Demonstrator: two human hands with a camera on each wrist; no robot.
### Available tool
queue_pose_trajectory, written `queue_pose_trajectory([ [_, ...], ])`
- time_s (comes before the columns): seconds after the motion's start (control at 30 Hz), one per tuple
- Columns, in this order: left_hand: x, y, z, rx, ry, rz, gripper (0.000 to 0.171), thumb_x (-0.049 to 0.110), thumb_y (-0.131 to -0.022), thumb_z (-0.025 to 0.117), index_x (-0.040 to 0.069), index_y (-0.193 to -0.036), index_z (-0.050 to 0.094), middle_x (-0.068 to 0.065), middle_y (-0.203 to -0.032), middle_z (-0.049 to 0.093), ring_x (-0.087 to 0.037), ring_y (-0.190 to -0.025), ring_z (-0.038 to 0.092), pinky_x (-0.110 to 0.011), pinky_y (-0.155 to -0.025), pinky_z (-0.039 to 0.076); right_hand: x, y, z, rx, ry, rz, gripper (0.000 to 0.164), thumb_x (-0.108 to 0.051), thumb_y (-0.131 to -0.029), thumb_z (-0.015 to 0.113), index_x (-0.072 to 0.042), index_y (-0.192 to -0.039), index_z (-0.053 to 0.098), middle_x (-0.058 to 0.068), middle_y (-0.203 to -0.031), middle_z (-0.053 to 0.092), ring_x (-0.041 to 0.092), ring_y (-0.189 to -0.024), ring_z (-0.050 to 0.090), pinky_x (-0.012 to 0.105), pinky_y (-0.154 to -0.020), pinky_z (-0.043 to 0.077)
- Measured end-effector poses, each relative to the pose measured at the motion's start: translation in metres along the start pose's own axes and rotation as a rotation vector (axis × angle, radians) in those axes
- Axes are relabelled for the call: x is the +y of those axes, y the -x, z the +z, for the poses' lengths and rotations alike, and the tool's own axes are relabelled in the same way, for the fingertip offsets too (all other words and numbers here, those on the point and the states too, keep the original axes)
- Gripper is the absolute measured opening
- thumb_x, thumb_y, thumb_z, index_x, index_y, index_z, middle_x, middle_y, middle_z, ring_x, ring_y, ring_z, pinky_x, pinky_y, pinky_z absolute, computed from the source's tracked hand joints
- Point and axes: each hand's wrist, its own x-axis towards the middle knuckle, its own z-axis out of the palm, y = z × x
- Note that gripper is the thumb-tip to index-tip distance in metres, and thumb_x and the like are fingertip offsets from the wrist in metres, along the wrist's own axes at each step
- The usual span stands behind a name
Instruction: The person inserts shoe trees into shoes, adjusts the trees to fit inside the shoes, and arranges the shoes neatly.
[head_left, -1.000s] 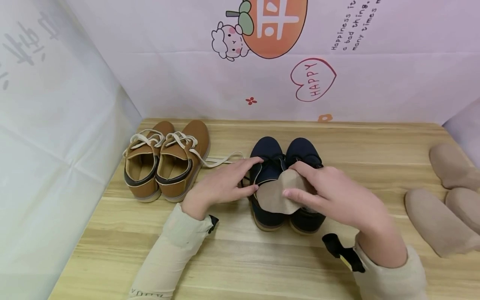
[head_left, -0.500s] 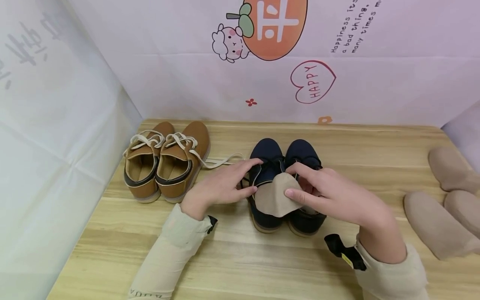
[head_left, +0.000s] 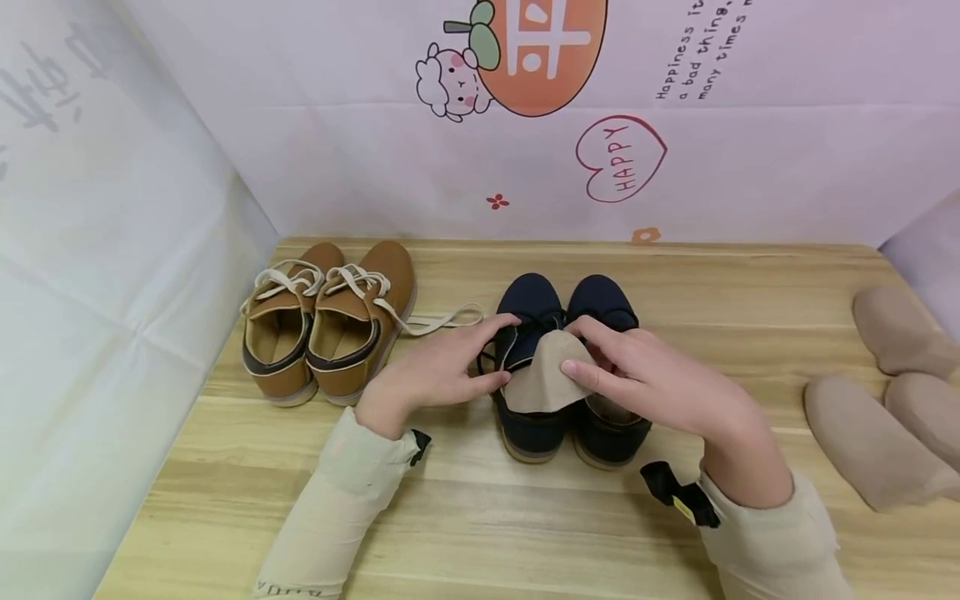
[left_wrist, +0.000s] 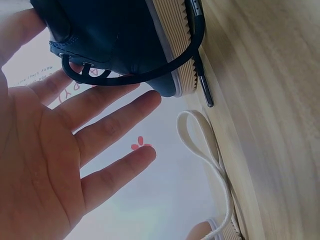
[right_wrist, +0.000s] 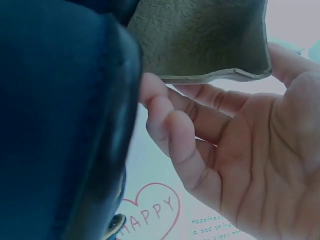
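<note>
Two navy lace-up shoes stand side by side, toes pointing away: the left navy shoe (head_left: 528, 293) and the right navy shoe (head_left: 600, 293). My right hand (head_left: 663, 375) pinches a beige moulded-paper shoe insert (head_left: 553, 367) between thumb and fingers, over the left shoe's opening. In the right wrist view the insert's hollow inner side (right_wrist: 200, 37) shows, and its far end is hidden. Fingers of my left hand (head_left: 435, 371) are spread and fairly straight, with the fingertips at the outer side of the left shoe. A black lace (left_wrist: 150, 75) loops past them in the left wrist view.
Brown shoes (head_left: 360, 333) with long white laces (head_left: 442, 319) stand on the wooden tabletop (head_left: 480, 517) at the left. Several beige inserts (head_left: 870, 437) lie at the right. A white printed sheet (head_left: 405, 167) closes off the back and the left side.
My right hand has shifted the insert slightly left, and the insert now looks narrower and more tilted. My left hand has stayed at the left shoe's side.
</note>
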Motion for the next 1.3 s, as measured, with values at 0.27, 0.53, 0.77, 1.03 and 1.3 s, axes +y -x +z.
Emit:
queue_pose_trajectory([
  [0.27, -0.001, 0.002, 0.0, -0.005, 0.009, 0.005, 0.07, 0.043, -0.096, 0.06, 0.026, -0.155, 0.027, -0.007, -0.14, 0.057, -0.022, -0.106, 0.066, -0.039, -0.095, 0.052, 0.006, -0.003, 0.0, 0.058, -0.005, -0.08, 0.036, -0.03, -0.101, 0.058, -0.021, -0.136, 0.053, -0.008, -0.118, 0.06, 0.006, -0.097, 0.054, 0.029, -0.083, 0.05],
  [0.53, -0.001, 0.002, -0.001, -0.016, 0.004, -0.009, 0.07, 0.046, -0.096, 0.057, 0.03, -0.156, 0.025, -0.008, -0.134, 0.061, -0.021, -0.097, 0.067, -0.039, -0.09, 0.053, 0.009, -0.008, 0.0, 0.035, -0.129, -0.195, 0.036, -0.018, -0.099, 0.062, -0.026, -0.133, 0.054, -0.011, -0.116, 0.06, 0.004, -0.095, 0.06, 0.027, -0.083, 0.053],
  [0.77, -0.001, 0.001, 0.0, -0.019, -0.002, -0.019, 0.069, 0.046, -0.096, 0.057, 0.031, -0.156, 0.025, -0.006, -0.137, 0.059, -0.021, -0.101, 0.068, -0.039, -0.091, 0.053, 0.01, -0.01, 0.002, 0.031, -0.134, -0.192, 0.032, -0.02, -0.098, 0.064, -0.021, -0.13, 0.056, -0.012, -0.116, 0.061, 0.003, -0.095, 0.06, 0.027, -0.084, 0.054],
  [1.03, -0.004, 0.0, 0.0, -0.011, 0.015, 0.002, 0.068, 0.044, -0.096, 0.058, 0.03, -0.155, 0.027, -0.007, -0.133, 0.061, -0.02, -0.099, 0.067, -0.039, -0.09, 0.053, 0.012, -0.014, 0.004, 0.032, -0.164, -0.16, 0.033, -0.022, -0.097, 0.065, -0.025, -0.129, 0.056, -0.01, -0.117, 0.062, 0.005, -0.095, 0.063, 0.027, -0.081, 0.054],
  [1.3, -0.005, 0.0, 0.001, -0.008, 0.021, 0.014, 0.069, 0.042, -0.096, 0.058, 0.028, -0.155, 0.026, -0.008, -0.12, 0.066, -0.018, -0.088, 0.066, -0.038, -0.087, 0.052, 0.016, -0.017, 0.007, 0.019, -0.22, -0.145, 0.032, -0.021, -0.096, 0.067, -0.024, -0.126, 0.058, -0.006, -0.117, 0.062, 0.009, -0.095, 0.065, 0.027, -0.079, 0.055],
])
